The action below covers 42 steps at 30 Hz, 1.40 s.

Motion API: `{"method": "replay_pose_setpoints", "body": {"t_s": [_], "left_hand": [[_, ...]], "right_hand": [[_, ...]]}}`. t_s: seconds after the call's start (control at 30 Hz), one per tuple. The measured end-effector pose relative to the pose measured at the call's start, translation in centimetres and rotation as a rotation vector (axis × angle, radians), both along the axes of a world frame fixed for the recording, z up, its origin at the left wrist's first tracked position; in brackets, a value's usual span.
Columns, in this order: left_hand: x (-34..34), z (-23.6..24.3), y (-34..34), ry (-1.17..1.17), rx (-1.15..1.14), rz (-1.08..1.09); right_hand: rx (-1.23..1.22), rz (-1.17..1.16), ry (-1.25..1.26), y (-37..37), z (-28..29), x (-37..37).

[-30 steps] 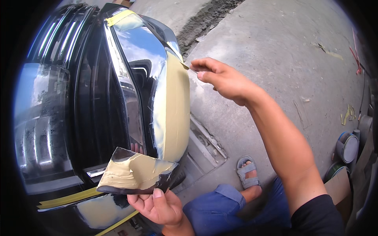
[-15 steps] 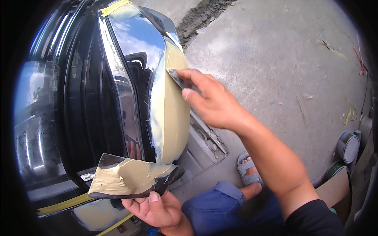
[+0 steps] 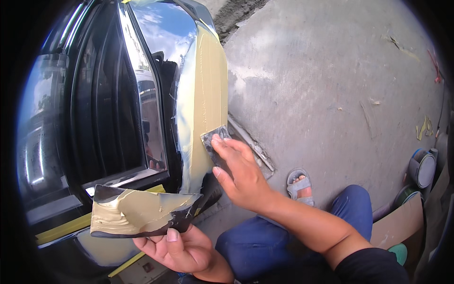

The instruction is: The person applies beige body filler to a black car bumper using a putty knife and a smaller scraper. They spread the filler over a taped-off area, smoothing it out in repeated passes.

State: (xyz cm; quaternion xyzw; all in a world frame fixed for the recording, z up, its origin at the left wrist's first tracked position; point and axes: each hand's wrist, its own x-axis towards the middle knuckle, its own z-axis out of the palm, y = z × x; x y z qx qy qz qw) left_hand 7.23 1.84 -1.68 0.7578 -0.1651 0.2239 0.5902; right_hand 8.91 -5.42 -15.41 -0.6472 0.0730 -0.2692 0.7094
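Note:
My right hand (image 3: 239,173) grips a thin grey spreader (image 3: 213,137) against cream filler (image 3: 209,80) spread down the curved corner of a glossy black car bumper (image 3: 113,94). My left hand (image 3: 176,251) holds a dark, flat board (image 3: 181,218) from beneath, coated with a thick smear of cream filler. The board is tilted beside the bumper's lower part, where yellow masking tape (image 3: 63,229) runs along a seam and a pale filler patch (image 3: 106,251) shows below it.
My sandalled foot (image 3: 299,187) is on the concrete floor (image 3: 321,80). Round cans (image 3: 423,168) and cardboard sheets (image 3: 397,220) stand at the right. A rough trench (image 3: 231,19) lies behind the bumper, and a metal channel (image 3: 250,149) runs beside it.
My right hand and spreader have moved down along the filler strip toward me. My left hand and board have shifted left. The bumper sits higher and farther left in view.

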Motion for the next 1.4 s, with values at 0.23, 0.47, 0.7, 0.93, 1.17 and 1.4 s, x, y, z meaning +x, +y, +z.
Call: {"method": "replay_pose_setpoints", "body": {"t_s": [0.23, 0.47, 0.7, 0.93, 1.17, 1.4], "left_hand": [[-0.8, 0.3, 0.4, 0.069, 0.053, -0.006], [-0.7, 0.8, -1.6, 0.486, -0.262, -0.101], [-0.1, 0.3, -2.1, 0.366, -0.188, -0.174], [1.0, -0.4, -2.8, 0.256, -0.12, -0.017], [1.2, -0.6, -1.0, 0.218, -0.169, -0.109], [1.2, -0.8, -0.7, 0.176, -0.181, -0.101]], "right_hand": [[0.011, 0.158, 0.07, 3.3, -0.1, -4.3], [0.849, 0.623, -0.248, -6.1, 2.4, -6.4], [-0.085, 0.242, -0.109, -10.6, -1.8, 0.0], [-0.014, 0.072, -0.101, -16.5, -1.8, 13.4], [-0.083, 0.142, -0.008, -14.0, 1.2, 11.4], [-0.137, 0.021, -0.04, -5.7, 0.3, 4.1]]}}
